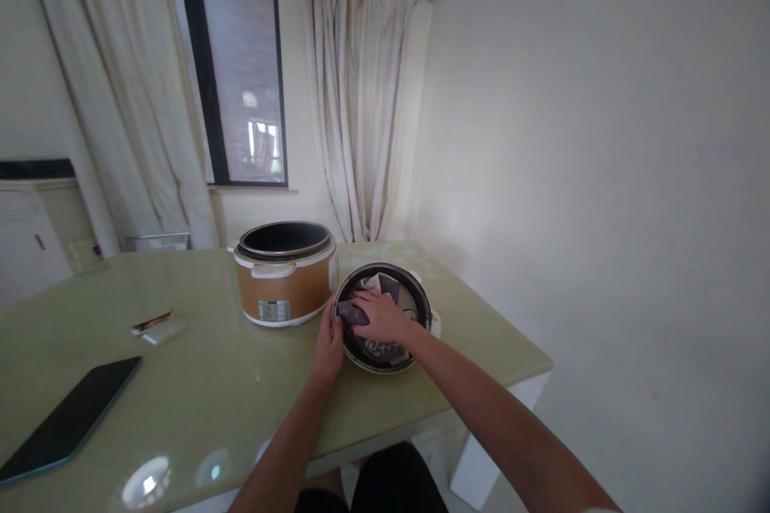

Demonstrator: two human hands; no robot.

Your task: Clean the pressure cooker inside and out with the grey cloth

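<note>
On the table lies an upturned round cooker lid (pixel 423 294), its dark inner side facing up and a whitish handle showing at its right edge. My left hand (pixel 329 346) grips the lid's left rim, fingers at the outside and thumb toward the edge. Inside the lid, a grey and white patterned cloth (pixel 385 351) lies bunched. My right hand (pixel 382 316) presses a fold of it against the left inner wall, fingers closed over the fabric. Close by on the left stands an orange-brown and white electric cooker (pixel 285 288) without its lid; its dark inner pot (pixel 287 238) sits in it.
A dark flat tablet-like panel (pixel 72 417) lies at the front left of the greenish glossy table (pixel 228 393). Behind it are a small pale packet (pixel 164 330) and a thin brownish item (pixel 151 322). The table's right edge runs near a white wall (pixel 601 176).
</note>
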